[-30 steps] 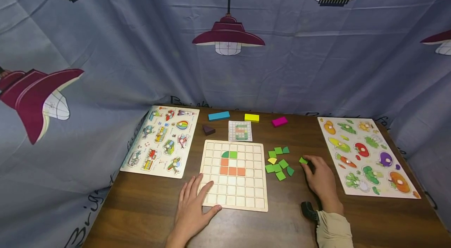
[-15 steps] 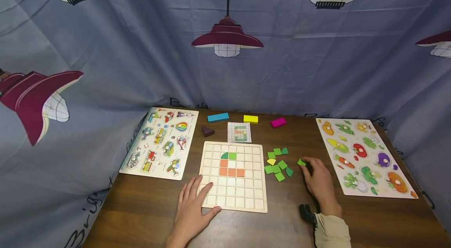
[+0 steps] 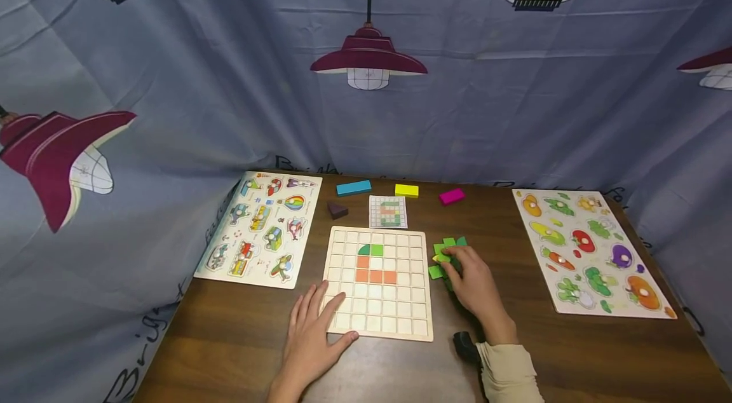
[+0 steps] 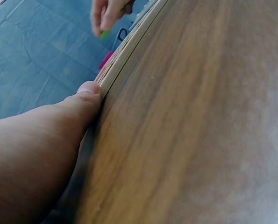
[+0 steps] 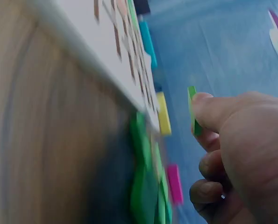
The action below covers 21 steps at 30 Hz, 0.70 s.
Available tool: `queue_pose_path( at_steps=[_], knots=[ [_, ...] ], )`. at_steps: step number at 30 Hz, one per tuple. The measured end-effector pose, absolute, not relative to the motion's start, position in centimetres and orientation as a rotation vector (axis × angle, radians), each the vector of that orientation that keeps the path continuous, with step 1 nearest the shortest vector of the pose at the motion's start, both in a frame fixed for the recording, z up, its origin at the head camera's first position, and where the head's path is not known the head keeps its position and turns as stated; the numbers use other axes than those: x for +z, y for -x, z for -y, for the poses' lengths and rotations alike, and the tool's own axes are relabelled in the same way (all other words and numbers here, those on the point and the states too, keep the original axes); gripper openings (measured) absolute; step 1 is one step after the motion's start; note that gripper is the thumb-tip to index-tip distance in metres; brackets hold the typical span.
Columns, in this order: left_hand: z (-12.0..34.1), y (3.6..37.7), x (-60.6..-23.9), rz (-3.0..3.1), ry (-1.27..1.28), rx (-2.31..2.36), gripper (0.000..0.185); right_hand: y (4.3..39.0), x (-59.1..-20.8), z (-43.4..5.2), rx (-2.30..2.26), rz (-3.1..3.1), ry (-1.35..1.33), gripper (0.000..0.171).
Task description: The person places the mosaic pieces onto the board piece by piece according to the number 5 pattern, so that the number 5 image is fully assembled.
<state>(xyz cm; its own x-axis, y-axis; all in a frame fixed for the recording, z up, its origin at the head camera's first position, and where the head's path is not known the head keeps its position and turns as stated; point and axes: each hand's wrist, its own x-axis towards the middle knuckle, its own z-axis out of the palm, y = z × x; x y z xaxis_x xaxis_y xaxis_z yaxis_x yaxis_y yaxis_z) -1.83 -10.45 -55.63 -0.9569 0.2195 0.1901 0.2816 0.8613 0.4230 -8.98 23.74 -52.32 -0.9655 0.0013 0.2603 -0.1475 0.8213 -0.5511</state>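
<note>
Hands under inspection, left first. With the left hand (image 3: 311, 333), resting spread, nearly straight fingers on the near left corner of the pale grid board (image 3: 389, 309), touching its near edge with the thumb, gripping nothing. With the right hand (image 3: 477, 285), pinching a flat green tile (image 5: 193, 107) between thumb and finger, folding the lower fingers inward, holding the tile over the loose green pieces (image 3: 436, 272) just right of the board; showing apart from them in the right wrist view.

Counting in the board's cells one dark green quarter-round (image 3: 365, 251), one light green square (image 3: 377, 250) directly beside it, and four salmon squares (image 3: 375, 276): one below the quarter-round, three in a row beneath that.

Finding a pattern card (image 3: 387, 211) lying just behind the board, a dark wedge (image 3: 337, 210) to its left, and a blue block (image 3: 353, 188), yellow block (image 3: 406, 191) and magenta block (image 3: 452, 196) lining the back of the table (image 3: 229, 327).

Noting a vehicle board (image 3: 260, 263) lying at left, a vegetable board (image 3: 602, 252) at right, a printed curtain (image 3: 229, 72) hanging behind.
</note>
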Motion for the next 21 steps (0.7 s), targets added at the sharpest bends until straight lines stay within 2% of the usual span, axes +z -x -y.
queue_pose_path(
  at_steps=[11, 21],
  knots=[
    [10.4, 1.9, -55.4, 2.905, 0.394, -0.704, 0.075, 12.5, -51.7, -17.1, 0.951, 2.943, -0.392, 0.023],
    [10.4, 1.9, -55.5, 2.893, 0.4, -0.703, 0.075, 14.4, -52.6, -15.5, 0.8, 2.967, -0.484, 0.021]
  ],
)
